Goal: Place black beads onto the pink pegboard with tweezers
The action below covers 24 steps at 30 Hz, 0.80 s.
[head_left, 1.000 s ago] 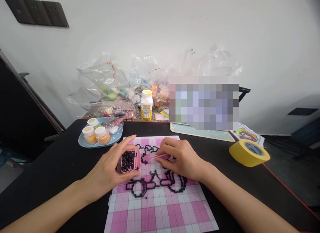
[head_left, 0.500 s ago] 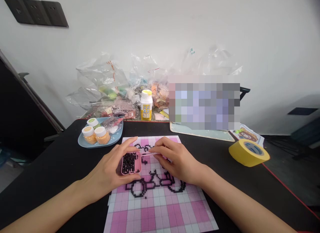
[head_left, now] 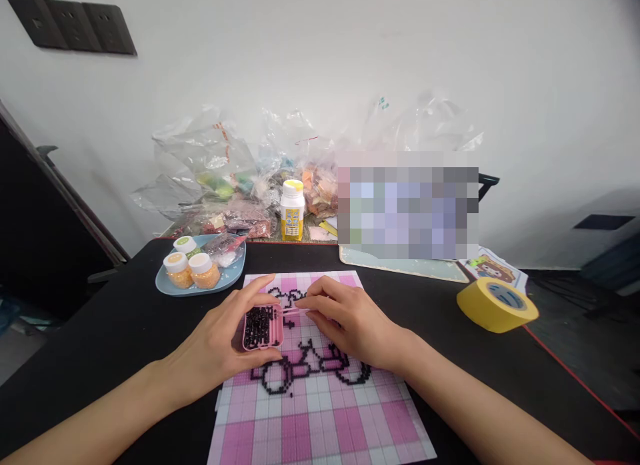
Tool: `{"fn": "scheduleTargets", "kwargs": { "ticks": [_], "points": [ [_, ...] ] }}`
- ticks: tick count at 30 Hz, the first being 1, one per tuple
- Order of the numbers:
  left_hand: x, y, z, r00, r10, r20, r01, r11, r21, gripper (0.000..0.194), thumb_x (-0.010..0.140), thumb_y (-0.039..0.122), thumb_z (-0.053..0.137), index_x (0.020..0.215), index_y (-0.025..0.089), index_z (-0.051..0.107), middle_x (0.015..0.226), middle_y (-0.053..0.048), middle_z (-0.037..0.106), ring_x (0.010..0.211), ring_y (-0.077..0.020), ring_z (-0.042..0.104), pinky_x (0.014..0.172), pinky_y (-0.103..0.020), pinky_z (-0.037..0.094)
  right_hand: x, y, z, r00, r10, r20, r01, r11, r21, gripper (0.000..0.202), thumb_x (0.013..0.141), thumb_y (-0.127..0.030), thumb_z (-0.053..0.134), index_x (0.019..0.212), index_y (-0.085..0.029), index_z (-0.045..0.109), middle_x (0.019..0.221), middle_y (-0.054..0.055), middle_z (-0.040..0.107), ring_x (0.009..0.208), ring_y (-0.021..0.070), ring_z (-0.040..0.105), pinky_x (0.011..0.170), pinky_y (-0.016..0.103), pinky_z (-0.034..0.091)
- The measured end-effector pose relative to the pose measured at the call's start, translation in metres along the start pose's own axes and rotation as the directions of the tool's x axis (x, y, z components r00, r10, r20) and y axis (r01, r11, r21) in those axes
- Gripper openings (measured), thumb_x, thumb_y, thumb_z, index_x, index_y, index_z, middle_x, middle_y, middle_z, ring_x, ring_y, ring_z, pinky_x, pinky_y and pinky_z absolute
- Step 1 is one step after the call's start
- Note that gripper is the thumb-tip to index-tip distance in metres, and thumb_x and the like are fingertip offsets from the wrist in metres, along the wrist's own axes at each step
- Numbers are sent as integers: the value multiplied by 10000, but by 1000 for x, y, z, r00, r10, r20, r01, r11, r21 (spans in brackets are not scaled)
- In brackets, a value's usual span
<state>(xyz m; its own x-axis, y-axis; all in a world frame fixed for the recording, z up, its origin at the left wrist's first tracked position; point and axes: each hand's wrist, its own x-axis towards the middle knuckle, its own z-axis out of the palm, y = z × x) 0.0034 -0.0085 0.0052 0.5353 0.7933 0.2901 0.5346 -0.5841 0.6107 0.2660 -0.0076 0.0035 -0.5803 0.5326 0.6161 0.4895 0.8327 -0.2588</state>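
A black table stretches beneath both hands, and the pink-and-white checked board lies on it directly under the fingers, its bare near part reaching from below them toward the wearer. The left hand is almost where it was a second ago, its thumb and fingers grasping the pink box from the near and far sides. The right hand has shifted left since then, so its fingertips are now nearer the box. Beyond the left fingers and to their left, the blue tray is unchanged, as is the yellow tape roll, well to the right of the right fingers. The right thumb and forefinger pinch the pink tweezers; a second ago these were over the board, clear of the box, while now the tips are just beside its right rim. Whether the tips grip anything is too small to tell. Loose black beads fill much of the box between the left fingers, and a black bead outline runs across the board on the near side of both hands' fingers.
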Motion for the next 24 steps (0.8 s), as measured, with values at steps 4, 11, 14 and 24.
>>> {"fn": "scheduleTargets", "kwargs": {
  "ticks": [4, 11, 14, 24],
  "points": [
    [0, 0, 0, 1000, -13, 7, 13, 1000, -26, 845, 847, 579, 749, 1516, 494, 241, 1261, 26, 704, 1150, -257, 678, 1016, -434, 502, 0, 0, 0, 1000, -6, -4, 6, 1000, -17, 240, 1021, -169, 453, 1113, -157, 674, 975, 95, 645, 805, 167, 625, 641, 289, 546],
    [0, -1, 1, 1000, -19, -3, 19, 1000, -7, 863, 827, 557, 777, 1519, 473, 268, 1258, 33, 714, 1145, -251, 688, 1034, -415, 500, 1, -1, -1, 1000, -9, 8, 9, 999, -36, 229, 1020, -160, 460, 1102, -151, 674, 972, 96, 653, 794, 160, 626, 632, 277, 541],
    [0, -1, 1, 1000, -10, -3, 10, 1000, -2, 863, 836, 549, 773, 1522, 470, 255, 1261, 27, 710, 1154, -253, 683, 1041, -425, 491, 1, -1, 0, 1000, -5, 0, 5, 1000, -18, 228, 1020, -156, 462, 1100, -138, 675, 963, 97, 656, 799, 164, 629, 643, 285, 551],
    [0, -1, 0, 1000, -11, 13, 11, 1000, -9, 851, 848, 569, 752, 1525, 449, 250, 1266, -16, 705, 1175, -290, 676, 1036, -474, 494, 0, 1, -2, 1000, 14, -3, -14, 1000, 6, 232, 1023, -173, 459, 1099, -154, 677, 972, 94, 651, 829, 171, 631, 677, 300, 565]
  ]
}}
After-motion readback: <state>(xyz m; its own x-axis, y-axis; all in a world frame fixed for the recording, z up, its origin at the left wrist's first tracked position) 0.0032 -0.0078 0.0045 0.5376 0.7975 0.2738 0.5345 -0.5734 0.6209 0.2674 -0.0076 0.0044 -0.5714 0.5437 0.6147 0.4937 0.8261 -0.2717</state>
